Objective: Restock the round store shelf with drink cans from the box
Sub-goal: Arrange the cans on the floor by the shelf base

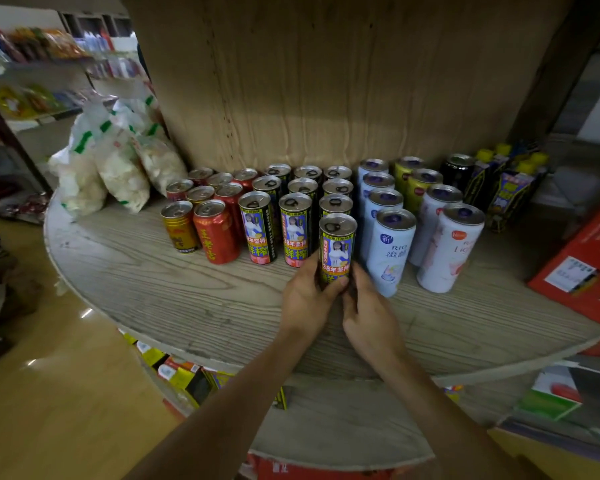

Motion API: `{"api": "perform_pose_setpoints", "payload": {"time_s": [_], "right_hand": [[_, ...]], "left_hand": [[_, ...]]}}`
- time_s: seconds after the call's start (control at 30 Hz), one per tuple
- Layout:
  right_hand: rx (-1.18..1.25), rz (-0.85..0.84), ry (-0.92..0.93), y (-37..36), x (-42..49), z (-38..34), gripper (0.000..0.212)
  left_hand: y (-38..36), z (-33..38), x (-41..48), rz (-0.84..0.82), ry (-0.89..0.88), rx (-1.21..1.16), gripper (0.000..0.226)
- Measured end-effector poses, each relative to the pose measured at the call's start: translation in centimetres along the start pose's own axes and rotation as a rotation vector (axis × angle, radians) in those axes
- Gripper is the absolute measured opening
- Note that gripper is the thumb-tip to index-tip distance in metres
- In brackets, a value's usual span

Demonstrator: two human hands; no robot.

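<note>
A slim black-and-yellow drink can (336, 247) stands upright on the round wooden shelf (174, 299), at the front of a row of matching cans (297, 230). My left hand (307, 301) grips its lower part from the left, thumb across the label. My right hand (368, 311) touches its base from the right with curled fingers. Red and gold cans (215, 233) stand to the left, pale blue and white cans (390, 251) to the right. The box is not clearly in view.
Bags of white snacks (118, 161) lean at the shelf's left back. A red carton (582, 268) lies on the shelf at far right. Dark cans and yellow-capped bottles (499, 181) stand behind it. A lower shelf tier (326, 424) holds boxes. A thick wooden centre column (326, 81) rises behind.
</note>
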State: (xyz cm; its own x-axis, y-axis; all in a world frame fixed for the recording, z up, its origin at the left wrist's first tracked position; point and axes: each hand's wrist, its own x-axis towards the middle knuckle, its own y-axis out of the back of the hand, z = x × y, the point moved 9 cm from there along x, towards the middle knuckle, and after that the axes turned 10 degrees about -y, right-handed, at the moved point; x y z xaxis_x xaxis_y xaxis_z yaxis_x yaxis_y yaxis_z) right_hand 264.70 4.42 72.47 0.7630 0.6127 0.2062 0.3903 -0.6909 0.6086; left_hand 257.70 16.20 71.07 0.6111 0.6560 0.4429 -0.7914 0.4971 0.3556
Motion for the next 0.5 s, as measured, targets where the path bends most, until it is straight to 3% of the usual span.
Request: {"api": "perform_pose_setpoints", "payload": {"time_s": [0.5], "right_hand": [[-0.101,0.003,0.035,-0.3,-0.82,-0.89,0.064]], "left_hand": [[0.34,0.61,-0.01,0.0,-0.015,0.067,0.07]]}}
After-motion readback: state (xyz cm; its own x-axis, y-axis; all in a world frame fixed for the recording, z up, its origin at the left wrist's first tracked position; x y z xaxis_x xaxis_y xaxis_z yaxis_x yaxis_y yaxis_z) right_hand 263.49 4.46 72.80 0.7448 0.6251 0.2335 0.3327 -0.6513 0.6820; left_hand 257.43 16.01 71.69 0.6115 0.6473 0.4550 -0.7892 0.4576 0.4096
